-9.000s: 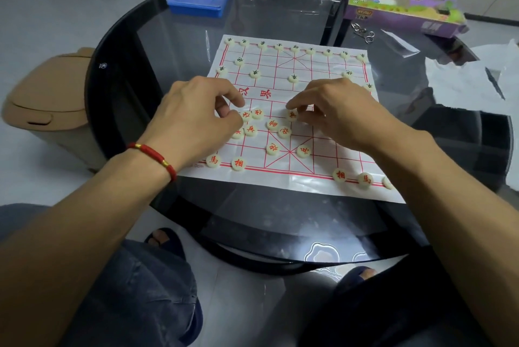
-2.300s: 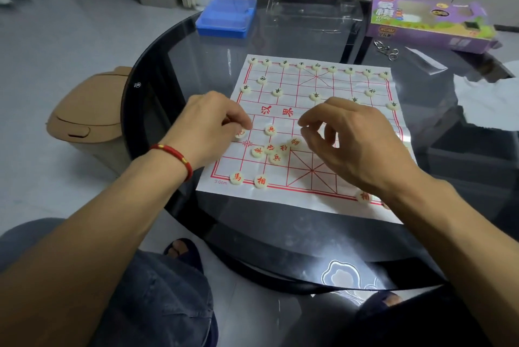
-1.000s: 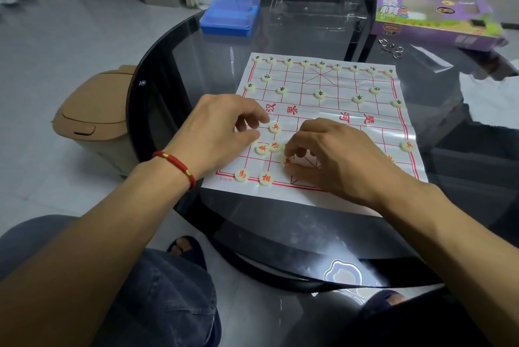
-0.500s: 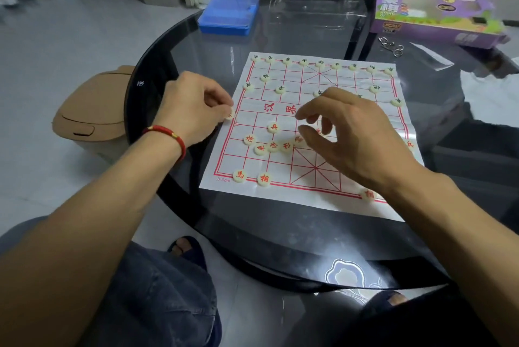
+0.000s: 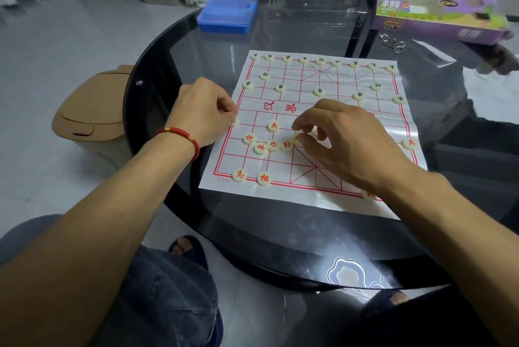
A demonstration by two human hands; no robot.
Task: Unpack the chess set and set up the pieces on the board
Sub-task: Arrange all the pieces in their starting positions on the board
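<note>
Your left hand [image 5: 202, 113], at nine o'clock of the glossy paper xiangqi board [image 5: 331, 110] lying on the round dark glass counter [image 5: 174, 46], is pinching a small cream disc piece [image 5: 235, 122] on the board's left edge. Your right hand [image 5: 345, 138] is curling its fingertips [image 5: 302, 127] onto the loose red-lettered discs [image 5: 273, 145] clustered near the board's centre-left, pinching one there.

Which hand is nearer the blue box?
Left. The left hand is at the board's left edge, below the blue box; the right hand is over mid-board, farther right.
</note>
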